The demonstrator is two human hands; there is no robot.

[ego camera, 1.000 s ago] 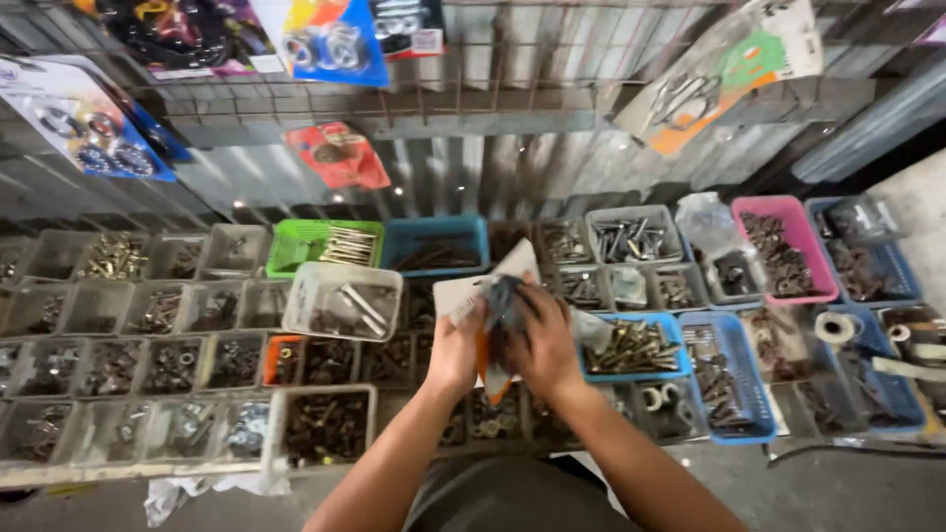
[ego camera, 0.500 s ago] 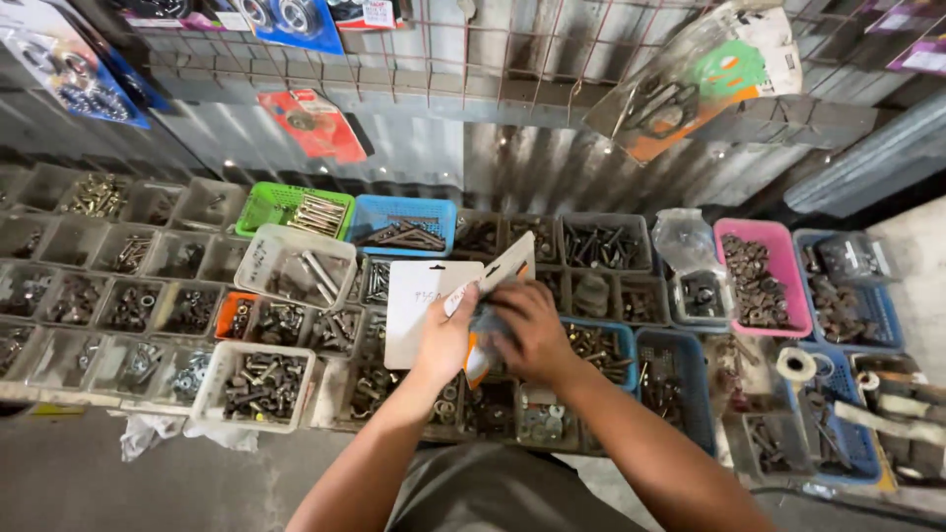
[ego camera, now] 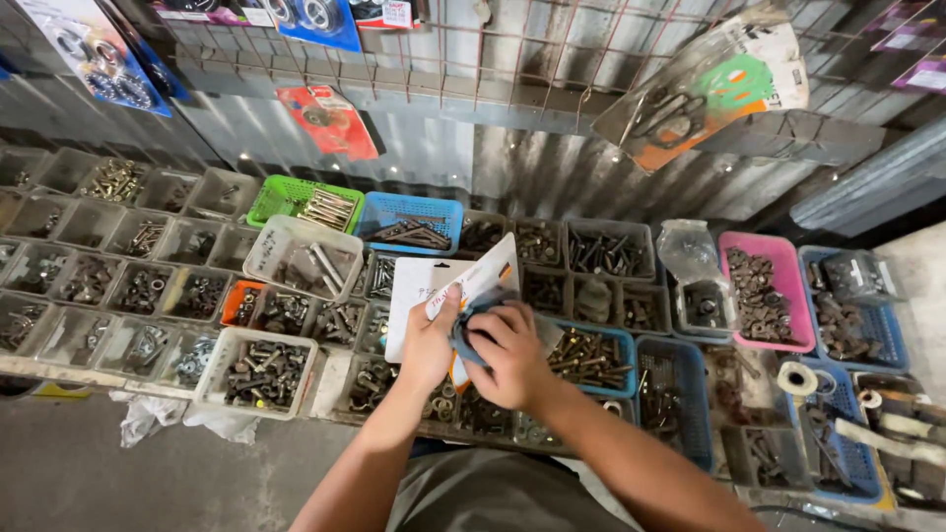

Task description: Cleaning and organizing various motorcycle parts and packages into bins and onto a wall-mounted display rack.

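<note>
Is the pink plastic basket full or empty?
Partly full. The pink plastic basket holds a heap of dark metal parts along its left side, while its right side shows bare pink bottom.

Both hands, left hand (ego camera: 429, 347) and right hand (ego camera: 512, 355), grip a white card (ego camera: 463, 281) over bins of bolts (ego camera: 261, 369).

L hand (ego camera: 426, 347) curled in grip, R hand (ego camera: 509, 352) closed beside, forearms converging

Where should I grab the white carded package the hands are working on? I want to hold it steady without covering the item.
Probably the bare upper corner of the white carded package, from above. It sticks up tilted, clear of the left hand and right hand, which cover the lower part and a grey-blue item. The card's flat, thin edge suits a thumb-and-finger pinch.
</note>
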